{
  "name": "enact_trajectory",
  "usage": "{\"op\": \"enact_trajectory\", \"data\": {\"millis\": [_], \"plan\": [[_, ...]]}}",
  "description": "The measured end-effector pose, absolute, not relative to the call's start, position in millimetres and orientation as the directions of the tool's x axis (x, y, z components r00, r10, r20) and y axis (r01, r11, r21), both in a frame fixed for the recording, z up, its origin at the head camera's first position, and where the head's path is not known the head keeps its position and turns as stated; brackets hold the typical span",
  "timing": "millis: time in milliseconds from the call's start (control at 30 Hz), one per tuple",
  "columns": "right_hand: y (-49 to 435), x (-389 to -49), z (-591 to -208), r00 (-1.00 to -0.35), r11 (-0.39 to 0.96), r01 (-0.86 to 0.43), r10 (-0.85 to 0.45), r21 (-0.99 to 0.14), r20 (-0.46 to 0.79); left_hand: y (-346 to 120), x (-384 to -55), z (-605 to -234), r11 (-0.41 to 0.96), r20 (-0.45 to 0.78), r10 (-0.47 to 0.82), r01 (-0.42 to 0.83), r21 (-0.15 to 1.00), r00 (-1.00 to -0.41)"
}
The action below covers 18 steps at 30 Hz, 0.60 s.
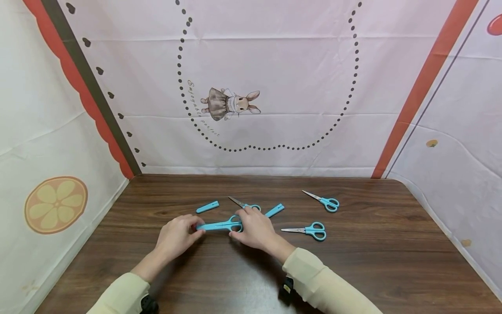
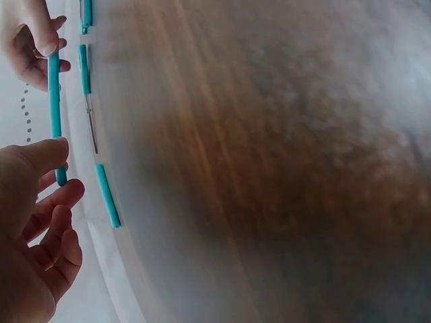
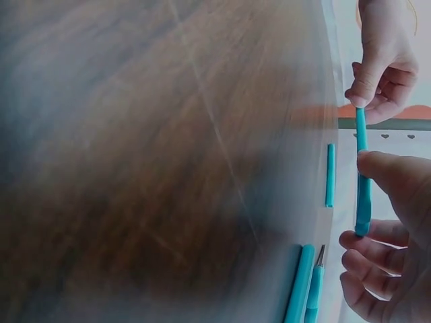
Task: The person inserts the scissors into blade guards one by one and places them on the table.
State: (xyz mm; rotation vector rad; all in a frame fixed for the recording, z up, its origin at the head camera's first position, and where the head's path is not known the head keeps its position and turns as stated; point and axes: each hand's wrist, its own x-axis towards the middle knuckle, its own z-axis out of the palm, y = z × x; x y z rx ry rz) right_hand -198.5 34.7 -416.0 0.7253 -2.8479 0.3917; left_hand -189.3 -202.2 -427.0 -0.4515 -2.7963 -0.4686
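Observation:
Both hands hold one pair of scissors with blue handles (image 1: 234, 223), its blades inside a blue sheath (image 1: 215, 226). My left hand (image 1: 178, 235) pinches the sheath's tip between thumb and fingers. At the handle end, my right hand (image 1: 256, 226) grips the loops, partly hiding them. In the left wrist view the sheathed scissors (image 2: 55, 108) stretch between the two hands, above the tabletop. The right wrist view has the thumb on one side of the handle (image 3: 363, 202) and fingertips at its end.
Unsheathed scissors (image 1: 238, 202) lie just behind the right hand, beside a loose blue sheath (image 1: 275, 210). Another sheath (image 1: 208, 206) is behind the left hand. To the right lie two more bare scissors, one farther back (image 1: 330, 204) and one nearer (image 1: 315, 231), on the wooden table (image 1: 372, 261).

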Motion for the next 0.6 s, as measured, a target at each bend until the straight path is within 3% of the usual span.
{"op": "enact_trajectory", "data": {"millis": [600], "plan": [[26.4,-199.0,-418.2,-0.872,0.862,-0.484,-0.46,-0.15,0.167,-208.2,-188.0,-429.1,0.904,0.279,0.264,0.337,0.262,-0.924]]}}
